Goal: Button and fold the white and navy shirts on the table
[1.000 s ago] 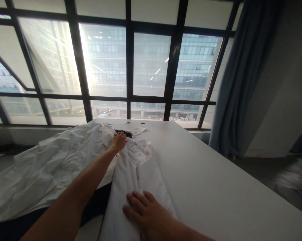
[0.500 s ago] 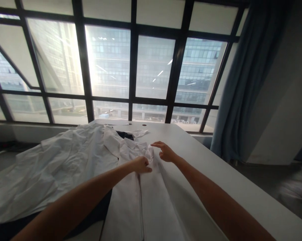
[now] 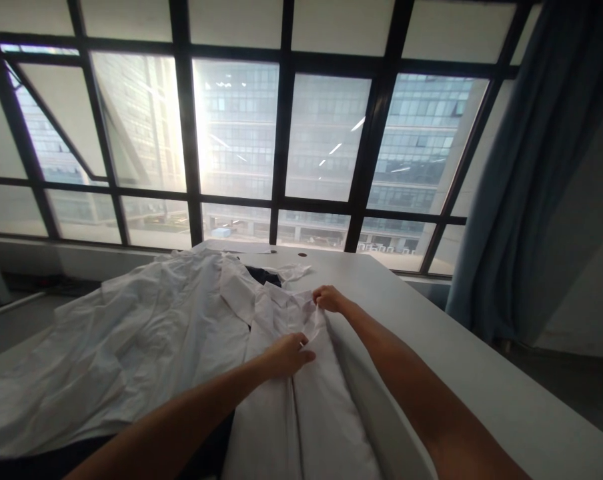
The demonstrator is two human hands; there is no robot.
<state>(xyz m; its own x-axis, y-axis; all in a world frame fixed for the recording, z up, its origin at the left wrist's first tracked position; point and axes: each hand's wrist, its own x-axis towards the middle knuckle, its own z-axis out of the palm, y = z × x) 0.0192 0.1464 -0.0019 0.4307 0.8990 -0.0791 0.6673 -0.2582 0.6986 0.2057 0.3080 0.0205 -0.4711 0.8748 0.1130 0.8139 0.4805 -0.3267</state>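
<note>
Both hands pinch the white shirt [image 3: 301,400] lying lengthwise away on the worktop [image 3: 481,373]: left hand [image 3: 287,355] nearer, right hand [image 3: 327,299] at the collar (farther off).

Head view, down over table [image 3: 481,373]

Two bare hands, left hand [image 3: 286,355] and right hand [image 3: 327,299], at twelve o'clock, one narrow white shirt [image 3: 301,407], one crumpled white garment [image 3: 131,347] at nine o'clock, one white table [image 3: 481,387], one blue curtain [image 3: 531,167] at two o'clock
</note>
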